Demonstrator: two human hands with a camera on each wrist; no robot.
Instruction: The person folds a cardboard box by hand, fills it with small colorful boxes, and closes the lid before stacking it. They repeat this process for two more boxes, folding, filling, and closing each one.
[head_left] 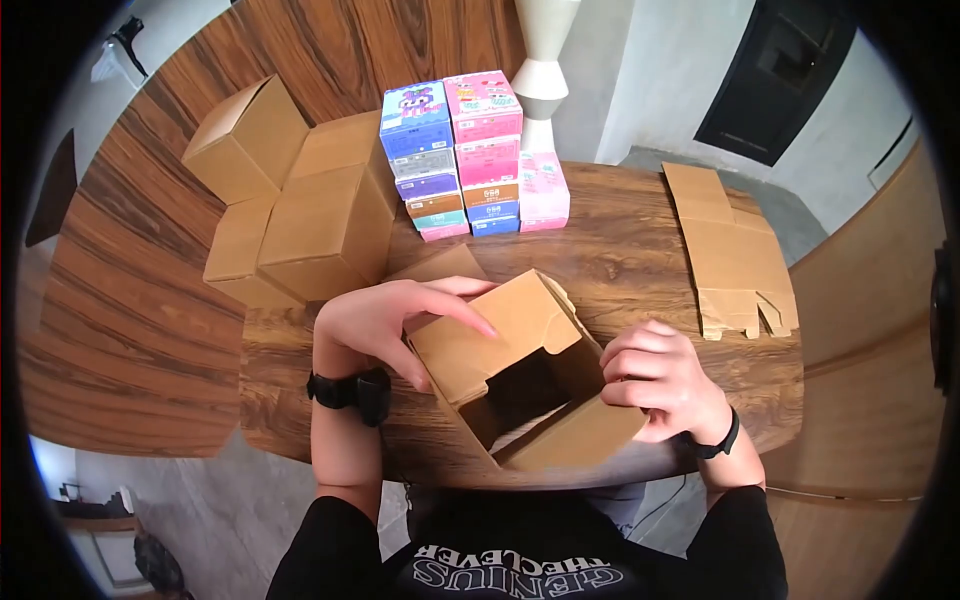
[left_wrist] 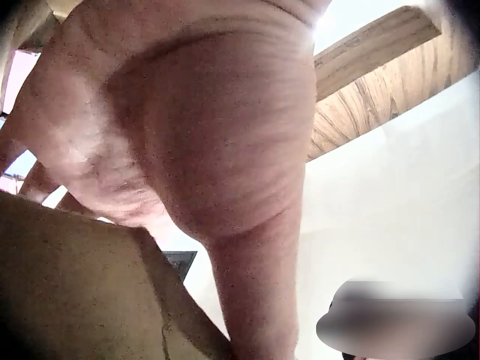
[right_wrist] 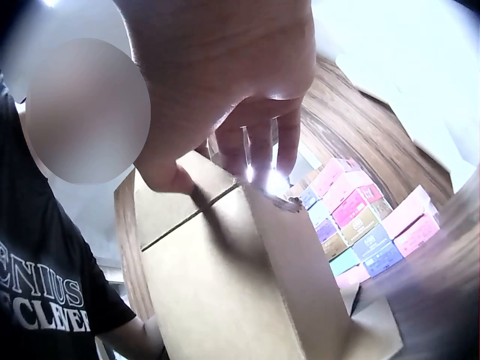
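Observation:
A brown cardboard box (head_left: 470, 350) is tilted at the table's front edge, its open end towards the person, with a dark inside. My left hand (head_left: 395, 325) spans its left side, thumb and fingers spread over the upper panel and the side. In the left wrist view the left hand (left_wrist: 202, 127) lies over the box's edge (left_wrist: 75, 277). My right hand (head_left: 660, 385) is at the box's right side, fingers bent at the flap (head_left: 580, 435). The right wrist view shows the right hand (right_wrist: 225, 67) with thumb and fingers about the top edge of the box (right_wrist: 210, 285).
Several closed brown boxes (head_left: 315, 220) stand at the back left. Stacked colourful small boxes (head_left: 485, 160) are at the back middle, in front of a white pillar (head_left: 545, 80). A flattened carton (head_left: 735, 250) lies on the right of the wooden table (head_left: 620, 250).

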